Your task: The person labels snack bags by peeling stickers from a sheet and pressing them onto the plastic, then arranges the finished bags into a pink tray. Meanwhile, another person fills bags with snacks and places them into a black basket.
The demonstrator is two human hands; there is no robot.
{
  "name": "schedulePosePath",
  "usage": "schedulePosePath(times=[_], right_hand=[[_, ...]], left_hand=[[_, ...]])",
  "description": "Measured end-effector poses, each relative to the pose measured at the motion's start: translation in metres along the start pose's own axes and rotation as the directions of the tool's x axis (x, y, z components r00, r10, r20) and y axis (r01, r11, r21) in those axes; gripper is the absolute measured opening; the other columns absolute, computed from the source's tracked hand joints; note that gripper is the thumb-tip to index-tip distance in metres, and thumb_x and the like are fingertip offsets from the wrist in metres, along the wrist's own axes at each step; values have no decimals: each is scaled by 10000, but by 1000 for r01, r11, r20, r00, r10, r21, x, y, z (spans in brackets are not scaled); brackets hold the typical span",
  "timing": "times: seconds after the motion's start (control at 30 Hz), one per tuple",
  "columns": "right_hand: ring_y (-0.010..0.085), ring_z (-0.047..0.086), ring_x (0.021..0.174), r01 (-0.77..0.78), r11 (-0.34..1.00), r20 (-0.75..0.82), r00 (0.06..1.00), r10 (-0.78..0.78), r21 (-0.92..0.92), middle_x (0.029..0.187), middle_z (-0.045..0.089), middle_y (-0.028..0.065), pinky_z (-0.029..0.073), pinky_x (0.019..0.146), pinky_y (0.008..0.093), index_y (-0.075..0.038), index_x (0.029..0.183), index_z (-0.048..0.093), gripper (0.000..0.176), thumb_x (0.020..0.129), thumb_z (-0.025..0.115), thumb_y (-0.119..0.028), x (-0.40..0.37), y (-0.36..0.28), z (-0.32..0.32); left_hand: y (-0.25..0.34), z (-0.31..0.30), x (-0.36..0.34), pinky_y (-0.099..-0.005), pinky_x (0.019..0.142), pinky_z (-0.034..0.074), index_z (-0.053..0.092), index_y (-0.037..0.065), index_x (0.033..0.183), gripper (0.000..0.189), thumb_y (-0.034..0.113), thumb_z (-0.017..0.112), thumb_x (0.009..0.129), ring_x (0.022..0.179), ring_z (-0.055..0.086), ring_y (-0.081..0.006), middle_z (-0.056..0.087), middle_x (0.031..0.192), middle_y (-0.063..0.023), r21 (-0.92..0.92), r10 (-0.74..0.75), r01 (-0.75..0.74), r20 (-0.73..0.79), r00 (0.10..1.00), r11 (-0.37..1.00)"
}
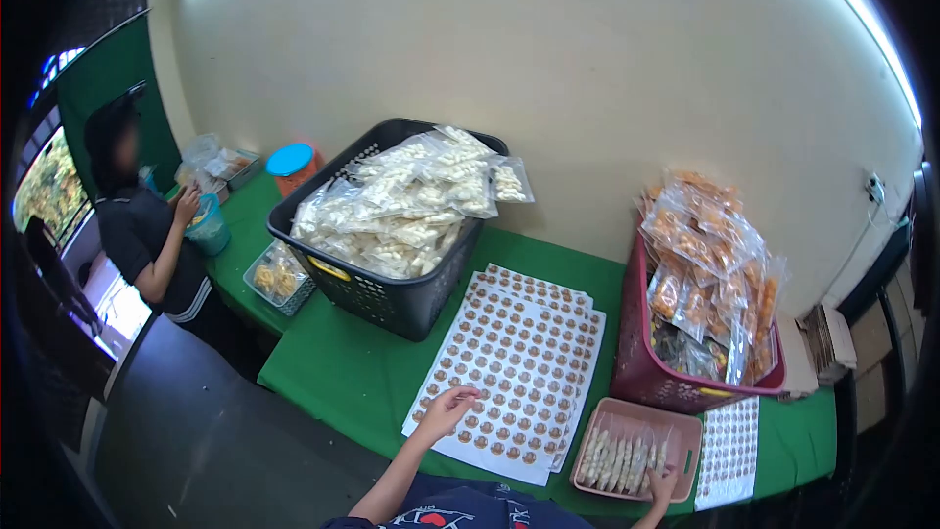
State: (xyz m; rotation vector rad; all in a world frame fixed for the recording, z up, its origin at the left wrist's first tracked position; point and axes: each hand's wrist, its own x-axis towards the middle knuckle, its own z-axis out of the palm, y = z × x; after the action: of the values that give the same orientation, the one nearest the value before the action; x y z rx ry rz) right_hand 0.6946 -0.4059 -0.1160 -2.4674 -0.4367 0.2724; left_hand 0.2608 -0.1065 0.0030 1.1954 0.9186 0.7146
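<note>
My left hand (446,415) is over the printed sheets of round stickers (529,333), its fingers bent and drawn together near the sheet's left part. Whatever its fingertips pinch, if anything, is too small to make out. Down at the lower right, my right hand (663,483) reaches into a pink plastic basket (609,411). Its fingers are closed at the rightmost of a row of slim clear packets (617,458) with pale snack pieces inside. The packets stand side by side, leaning in the basket.
A black basket (377,299) heaped with pale snack packets (411,196) stands behind the sheets. At right, a maroon basket (676,382) holds orange snack packets (710,245); another sticker sheet (728,451) lies beside it. A co-worker (147,235) stands at left by a teal bucket (208,225).
</note>
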Motion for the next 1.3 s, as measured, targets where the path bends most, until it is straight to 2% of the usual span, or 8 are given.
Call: schedulePosePath(times=[0.1,0.2,0.4,0.63,0.73,0.77,0.97,1.3], right_hand=[[318,484,944,19,997,-13,1000,-20,-78,1021,485,217,408,792,383,24,1147,379,751,566,750,-275,2,3,-1],[305,488,924,81,987,-84,994,-70,138,992,488,208,409,784,379,31,1068,455,651,581,750,-284,-10,-5,-2],[291,490,911,159,977,-151,972,-181,-142,996,491,186,403,781,366,28,1058,475,555,635,718,-236,-7,2,4],[204,540,769,287,901,-119,958,-262,325,862,563,115,445,684,307,37,963,524,269,751,601,-111,-35,-89,-2],[147,577,742,-58,698,269,943,-197,714,839,597,80,475,658,251,15,973,543,211,829,549,-139,-59,-166,4],[144,588,752,-220,606,403,897,-183,764,853,600,84,481,666,246,9,993,539,217,842,539,-146,-68,-195,8],[148,584,816,-181,605,581,581,-570,775,952,595,93,474,722,278,-14,1032,533,212,857,513,-133,-118,-354,58],[135,562,879,-32,418,419,41,-907,908,953,605,95,438,787,250,14,1025,544,229,846,530,-129,-249,-614,138]], left_hand=[[-16,-2,1,-183,595,413,557,43,1044,224,167,530,859,757,545,-60,602,976,-43,-40,187,-187,-13,982,981],[-24,-6,-8,-197,644,432,557,37,1042,226,164,534,857,783,560,-77,604,967,-48,30,174,-174,0,985,984],[-25,-17,-37,-240,755,449,548,8,1049,242,136,548,844,864,577,-124,602,984,-67,48,111,-110,-8,994,993],[-21,-35,-55,-243,772,443,552,-10,1019,217,113,545,840,872,577,-132,606,965,-78,25,83,-81,-106,991,996],[-19,-46,-60,-245,778,442,553,-17,1006,205,106,540,843,875,576,-134,607,955,-80,-14,100,-103,-163,982,995],[-17,-51,-62,-246,780,442,553,-19,1003,202,103,538,843,876,575,-134,607,952,-81,-37,105,-113,-184,977,993],[-5,-101,-78,-249,790,439,553,-22,998,190,96,521,852,889,565,-133,607,936,-82,-62,157,-186,-325,933,981],[37,-213,-92,-222,733,413,568,24,975,164,119,484,872,832,561,-111,610,922,-50,8,217,-277,-643,735,961]])
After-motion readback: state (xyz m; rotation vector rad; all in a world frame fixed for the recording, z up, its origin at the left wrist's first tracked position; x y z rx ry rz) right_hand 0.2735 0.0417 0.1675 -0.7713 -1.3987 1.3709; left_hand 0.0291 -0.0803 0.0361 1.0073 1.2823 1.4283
